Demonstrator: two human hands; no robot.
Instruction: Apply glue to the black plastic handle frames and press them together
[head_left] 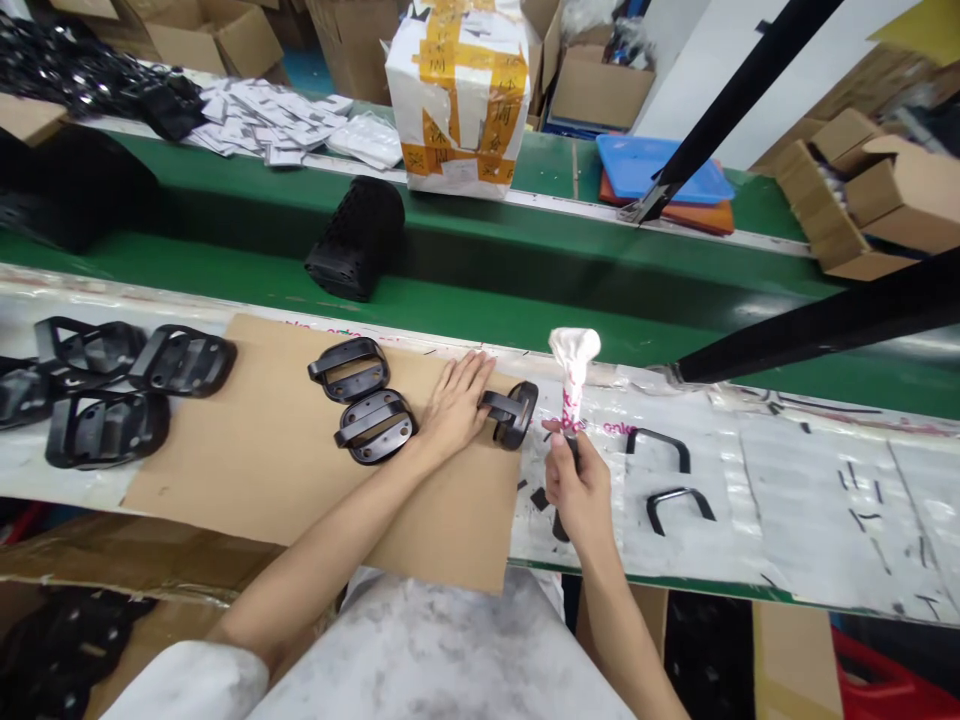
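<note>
My left hand (456,402) lies palm down on a cardboard sheet (292,490), fingers stretched out. Its thumb side meets the handle of a black plastic ring-shaped part (514,415) tipped on its side; whether the thumb presses on it is hidden. In my right hand (577,485) is a hammer (574,375), held upright by its dark handle, its head and upper shaft wrapped in white material. Left of my left hand lie two similar black parts with handles, an upper one (350,370) and a lower one (376,426).
More black handled parts (109,428) sit at the left. Two loose black U-shaped handles (680,505) lie at the right. Behind runs a green channel (480,290) holding a black cylindrical housing (356,240). A taped white box (461,100) and black posts (757,330) stand beyond.
</note>
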